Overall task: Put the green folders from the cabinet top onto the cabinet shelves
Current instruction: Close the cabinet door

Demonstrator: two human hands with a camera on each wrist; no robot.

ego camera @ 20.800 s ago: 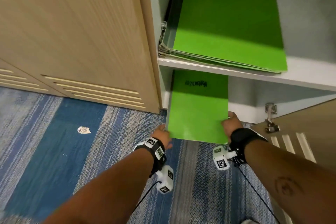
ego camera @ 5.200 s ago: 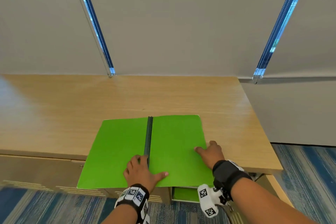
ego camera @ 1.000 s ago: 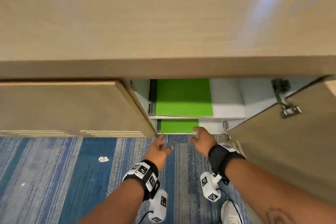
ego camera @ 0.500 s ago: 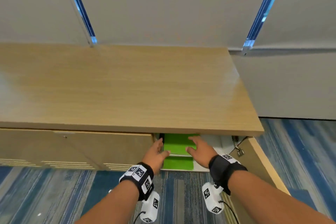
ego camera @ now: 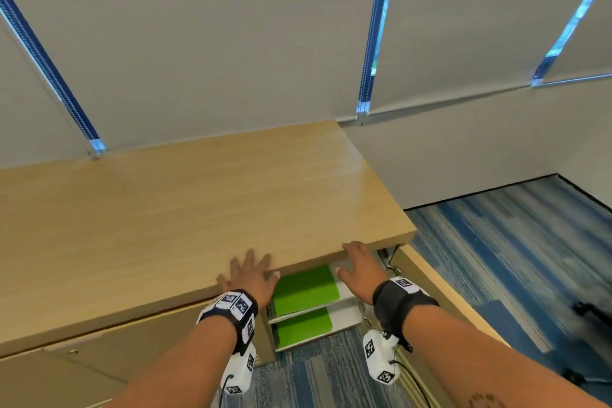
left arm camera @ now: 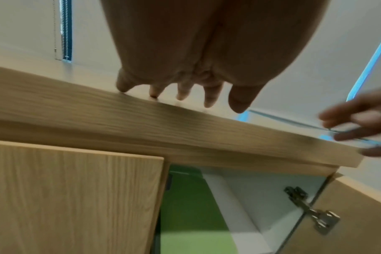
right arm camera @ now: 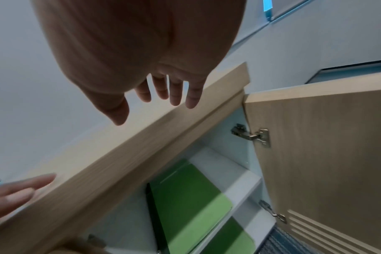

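Note:
Green folders lie inside the open cabinet: one stack on the upper shelf (ego camera: 304, 286) (right arm camera: 191, 192) (left arm camera: 185, 197) and one on the lower shelf (ego camera: 303, 326) (right arm camera: 228, 238). The wooden cabinet top (ego camera: 165, 225) carries no folder. My left hand (ego camera: 250, 276) (left arm camera: 185, 92) is open, its spread fingers over the top's front edge. My right hand (ego camera: 359, 267) (right arm camera: 163, 98) is open too, fingers straight, hovering at the front edge above the open compartment. Neither hand holds anything.
The cabinet's right door (ego camera: 440, 295) (right arm camera: 326, 154) stands open with metal hinges (right arm camera: 253, 135). The left door (left arm camera: 65, 197) is closed. Grey roller blinds (ego camera: 231, 43) hang behind. Blue striped carpet (ego camera: 513, 258) lies to the right and below.
My head has lifted from the shelves to the cabinet top. Both hands rose from the shelf opening to the top's front edge, the left now over the wood.

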